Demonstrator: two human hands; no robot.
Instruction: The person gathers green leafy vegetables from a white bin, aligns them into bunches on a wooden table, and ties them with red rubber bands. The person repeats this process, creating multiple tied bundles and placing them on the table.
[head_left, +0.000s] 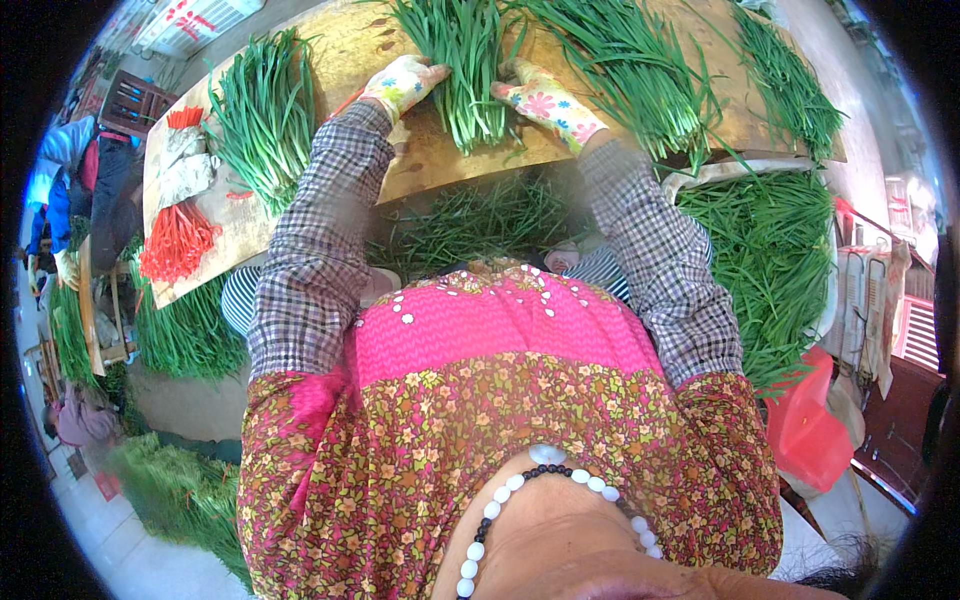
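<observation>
On the wooden board (427, 161) lies a bunch of long green leafy stalks, like garlic chives (469, 82), pale ends towards me. My left hand (403, 84), in a flower-print glove, rests against its left side, with the fingertips touching the leaves. My right hand (544, 97), gloved alike, is at its right side, fingers bent towards the stalks. Whether either hand grips them is not clear. Another bunch (266, 120) lies left of my left forearm. A larger pile of stalks (637, 75) spreads right of my right hand, with a further bunch (791, 86) beyond it.
Red ties (180, 238), bound with a pale wrap, lie on the board's left end. Loose greens (480, 225) lie below its near edge. A large container of greens (765, 255) and a red plastic stool (808, 427) stand at right. Another person (56, 176) works at far left.
</observation>
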